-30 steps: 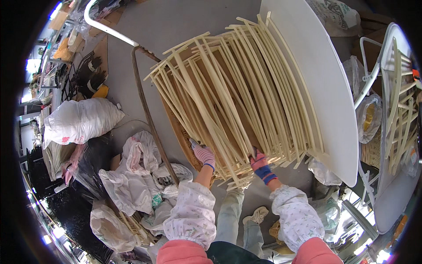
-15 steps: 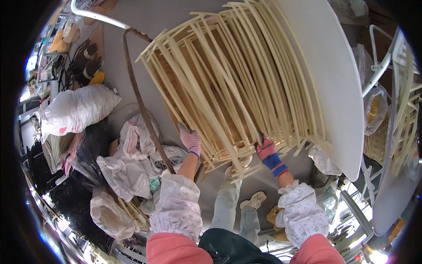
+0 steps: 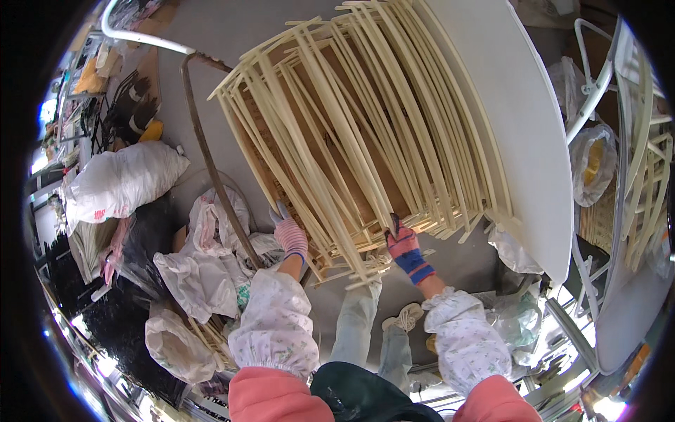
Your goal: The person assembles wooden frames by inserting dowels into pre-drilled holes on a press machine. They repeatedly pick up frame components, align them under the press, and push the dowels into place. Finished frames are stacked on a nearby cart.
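Head view: white bags (image 3: 119,184) stuffed full, left of stack. Frames (image 3: 365,126) piled on board, centre. Left hand (image 3: 290,235) flat against stack's lower left edge, fingers extended. Right hand (image 3: 403,246) gripping frame ends, fingers curled.

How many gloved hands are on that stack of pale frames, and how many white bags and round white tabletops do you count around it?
Gloved hands: 2, the left hand and the right hand, both on the near edge of the frame stack
Full white bags: 2, one large, one smaller
Round white tabletops: 1
Total: 5
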